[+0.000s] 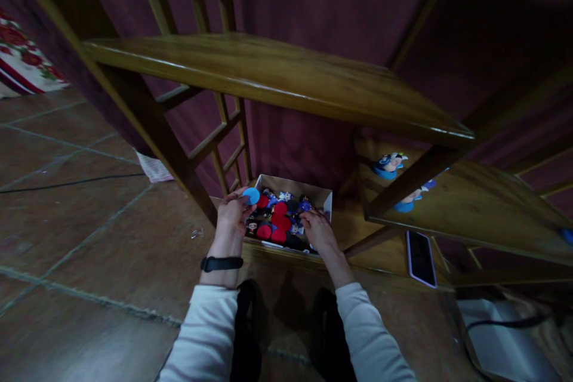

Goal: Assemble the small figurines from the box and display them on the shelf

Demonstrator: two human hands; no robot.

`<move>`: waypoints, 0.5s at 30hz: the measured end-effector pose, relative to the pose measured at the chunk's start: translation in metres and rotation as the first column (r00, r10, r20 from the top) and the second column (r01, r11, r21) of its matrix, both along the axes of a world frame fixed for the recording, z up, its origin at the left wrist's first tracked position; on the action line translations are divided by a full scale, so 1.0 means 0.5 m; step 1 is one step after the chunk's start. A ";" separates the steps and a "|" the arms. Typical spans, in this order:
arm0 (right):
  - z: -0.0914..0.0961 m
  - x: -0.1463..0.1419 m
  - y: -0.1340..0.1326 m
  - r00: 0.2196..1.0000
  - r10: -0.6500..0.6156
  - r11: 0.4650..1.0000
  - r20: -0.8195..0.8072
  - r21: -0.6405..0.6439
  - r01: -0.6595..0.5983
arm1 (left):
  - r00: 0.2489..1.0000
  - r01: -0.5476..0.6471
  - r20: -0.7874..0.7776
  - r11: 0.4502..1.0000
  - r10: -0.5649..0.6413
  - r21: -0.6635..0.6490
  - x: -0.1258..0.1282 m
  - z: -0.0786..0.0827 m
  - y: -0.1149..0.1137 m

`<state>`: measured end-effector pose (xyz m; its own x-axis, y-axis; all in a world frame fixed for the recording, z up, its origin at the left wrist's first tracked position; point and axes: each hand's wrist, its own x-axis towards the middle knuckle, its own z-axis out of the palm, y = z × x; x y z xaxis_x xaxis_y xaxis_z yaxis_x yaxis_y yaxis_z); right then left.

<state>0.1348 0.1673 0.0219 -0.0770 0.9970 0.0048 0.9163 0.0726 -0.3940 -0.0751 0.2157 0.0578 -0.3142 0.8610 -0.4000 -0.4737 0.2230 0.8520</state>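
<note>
A cardboard box (293,185) sits on the lowest wooden shelf, filled with several small figurines on red and blue round bases. My left hand (233,215), with a black band on its wrist, is at the box's left edge, its fingers closed on a figurine with a blue round base (251,196). My right hand (316,228) reaches into the right side of the box, its fingers curled down among the figurines; what they grip is hidden.
Two figurines on blue bases, one (389,165) and another (410,198), stand on the right-hand wooden shelf (492,203). A phone (421,258) lies on the lowest shelf at the right. A wide upper shelf (277,71) overhangs the box. Tiled floor (80,227) spreads to the left.
</note>
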 end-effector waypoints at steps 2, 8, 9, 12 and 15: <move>-0.005 -0.027 0.003 0.999 0.044 0.999 -0.020 0.016 -0.043 | 1.000 -0.004 0.001 1.000 0.004 -0.008 -0.001 0.000 0.000; -0.023 -0.091 0.007 0.993 0.115 0.991 -0.017 -0.067 -0.115 | 1.000 0.005 0.017 0.999 -0.005 -0.034 -0.002 0.000 0.002; -0.025 -0.096 0.007 0.993 0.113 0.990 -0.016 -0.087 -0.114 | 1.000 0.009 0.018 0.999 -0.009 -0.035 -0.002 0.000 0.003; -0.028 -0.102 0.005 0.996 0.081 0.991 -0.023 -0.109 -0.083 | 0.999 0.027 0.018 0.999 -0.027 -0.040 -0.003 0.001 0.004; -0.030 -0.106 0.010 0.994 0.057 0.995 -0.088 -0.072 -0.063 | 0.999 0.037 0.017 0.999 -0.037 -0.040 -0.002 0.005 0.004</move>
